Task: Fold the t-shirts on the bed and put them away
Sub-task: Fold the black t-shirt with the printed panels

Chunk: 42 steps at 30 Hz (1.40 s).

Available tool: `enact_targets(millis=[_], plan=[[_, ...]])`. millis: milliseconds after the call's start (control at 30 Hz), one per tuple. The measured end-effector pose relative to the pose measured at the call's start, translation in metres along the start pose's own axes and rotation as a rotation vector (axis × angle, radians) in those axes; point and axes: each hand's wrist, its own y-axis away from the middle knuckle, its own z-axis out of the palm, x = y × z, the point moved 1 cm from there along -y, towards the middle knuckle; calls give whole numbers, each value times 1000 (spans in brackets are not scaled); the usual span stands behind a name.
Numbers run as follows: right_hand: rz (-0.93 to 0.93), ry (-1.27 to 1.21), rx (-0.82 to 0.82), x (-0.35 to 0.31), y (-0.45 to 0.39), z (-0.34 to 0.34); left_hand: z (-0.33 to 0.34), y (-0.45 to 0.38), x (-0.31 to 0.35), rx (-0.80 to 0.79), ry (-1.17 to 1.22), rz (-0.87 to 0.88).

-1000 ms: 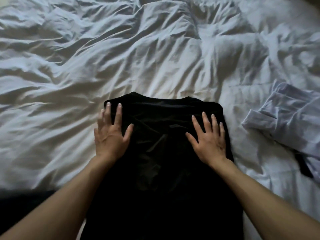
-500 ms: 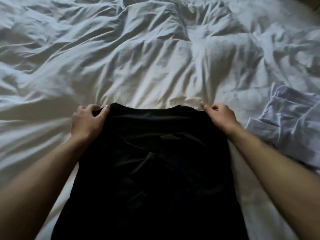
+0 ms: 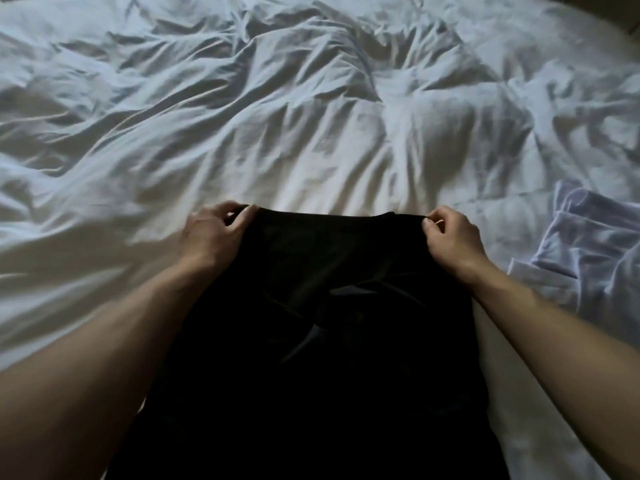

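Note:
A black t-shirt (image 3: pixel 329 341) lies lengthwise on the white bed (image 3: pixel 277 133), folded into a narrow strip that runs from the bed's middle toward me. My left hand (image 3: pixel 213 233) pinches its far left corner between thumb and fingers. At the far right corner, my right hand (image 3: pixel 450 237) pinches the cloth the same way. The far edge of the shirt is stretched straight between the two hands. Its near end runs out of view at the bottom.
A pale lavender-white garment (image 3: pixel 588 258) lies crumpled on the bed at the right, close to my right forearm. The white duvet is heavily wrinkled all around the black shirt.
A second ago both hands lay flat and open on the shirt. They moved out to its far corners and closed on the cloth, which they still hold now.

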Motion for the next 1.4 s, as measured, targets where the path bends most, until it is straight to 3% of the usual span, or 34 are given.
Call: enact_targets(millis=[100, 233, 367, 433, 567, 733, 900, 1100, 1267, 1400], plan=[[60, -30, -26, 7, 8, 2, -3, 7, -12, 11, -171, -1], [15, 100, 60, 18, 32, 11, -15, 31, -43, 114, -161, -102], [-15, 17, 21, 25, 46, 12, -18, 40, -47, -73, 414, -269], [-11, -46, 97, 24, 45, 6, -21, 38, -44, -76, 526, -292], [-28, 20, 189, 28, 70, 1, -27, 73, -49, 109, -15, -225], [88, 57, 93, 54, 159, 17, -26, 159, -74, 27, -67, -355], [352, -190, -1, 78, 223, 12, -50, 224, -86, -124, 118, -370], [569, -561, -330, 125, 335, -11, -77, 344, -132, -407, 458, -574], [699, -687, -466, 145, 436, -22, -87, 430, -130, -431, 678, -682], [713, -811, -543, 141, 471, -27, -97, 453, -119, -343, 975, -789]])
